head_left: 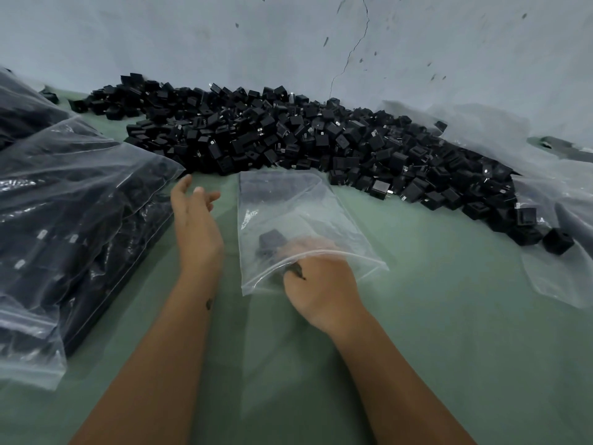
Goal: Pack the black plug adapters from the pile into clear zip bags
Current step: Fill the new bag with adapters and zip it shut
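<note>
Black plug adapters (288, 136), clear zip bag (295, 213), pale green table (449, 316), cracked grey-white wall (288, 36)

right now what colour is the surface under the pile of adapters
Pale green: the flat work surface under the heaped black plug adapters, seen in the head view.

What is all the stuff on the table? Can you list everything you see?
pile of plug adapters: too many to count, black, along the back of the table by the wall
zip bag: one, clear, middle of the table, a few adapters inside
filled bags: several, clear with black contents, stacked at the left
empty bags: a few, clear, at the right beside the pile
table: one, green
wall: one, pale grey, cracked, behind the pile
left hand: open, above the table left of the zip bag
right hand: fingers inside the zip bag's mouth, gripping an adapter
</note>
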Tool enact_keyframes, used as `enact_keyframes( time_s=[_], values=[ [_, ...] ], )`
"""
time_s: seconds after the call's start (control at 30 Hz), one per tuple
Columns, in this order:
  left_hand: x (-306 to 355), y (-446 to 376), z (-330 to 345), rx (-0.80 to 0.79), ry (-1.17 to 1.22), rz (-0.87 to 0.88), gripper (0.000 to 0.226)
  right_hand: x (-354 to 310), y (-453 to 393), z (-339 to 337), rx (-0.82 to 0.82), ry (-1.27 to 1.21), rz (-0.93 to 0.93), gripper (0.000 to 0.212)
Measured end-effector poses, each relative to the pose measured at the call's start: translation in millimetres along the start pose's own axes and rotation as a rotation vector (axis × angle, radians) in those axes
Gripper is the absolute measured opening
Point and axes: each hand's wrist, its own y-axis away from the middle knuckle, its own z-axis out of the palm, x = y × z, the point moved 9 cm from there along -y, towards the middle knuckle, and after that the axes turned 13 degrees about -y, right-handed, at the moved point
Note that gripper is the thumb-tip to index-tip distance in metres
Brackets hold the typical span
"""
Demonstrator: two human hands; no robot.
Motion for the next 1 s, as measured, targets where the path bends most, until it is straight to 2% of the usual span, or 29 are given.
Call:
enact_keyframes(
  time_s=[0.1, 0.23, 0.3, 0.37, 0.47, 0.57, 0.73, 0.87, 1.0],
  values=[
    [-0.2, 2.7, 0.7, -0.001, -0.078, 0.025, 0.041, 1.7, -0.5, -0.9, -0.004, -0.001, 0.011, 0.02],
    [-0.1, 4.9, 4.7, -0.06, -0.442, 0.122, 0.053, -5.4, 0.7, 3.0, -0.088, 0.031, -0.059, 0.022],
    [-1.4, 5.0, 7.4, -0.088, -0.634, 0.151, 0.052, -8.6, 1.5, 3.0, -0.1, 0.043, -0.078, 0.02],
    [-3.0, 5.2, 10.5, -0.108, -0.725, 0.152, 0.05, -12.2, 2.9, 3.1, -0.101, 0.049, -0.086, 0.012],
    [-3.9, 4.4, 13.2, -0.117, -0.765, 0.15, 0.05, -15.5, 3.2, 2.5, -0.081, 0.118, -0.101, 0.008],
    [-4.3, 3.2, 12.1, -0.112, -0.764, 0.147, 0.049, -13.3, 2.2, 7.0, -0.114, 0.135, -0.082, 0.022],
    [-3.8, 4.9, 13.6, -0.134, -0.752, 0.148, 0.05, -17.6, 2.6, 18.4, -0.14, 0.161, -0.179, 0.048],
    [-5.6, 3.9, 15.5, -0.137, -0.75, 0.145, 0.05, -5.8, -7.0, 29.6, -0.146, 0.244, -0.114, 0.056],
    [-8.1, 0.8, 19.4, -0.144, -0.794, 0.143, 0.047, -5.4, -27.2, 37.3, -0.167, 0.332, -0.137, 0.057]
  ],
)
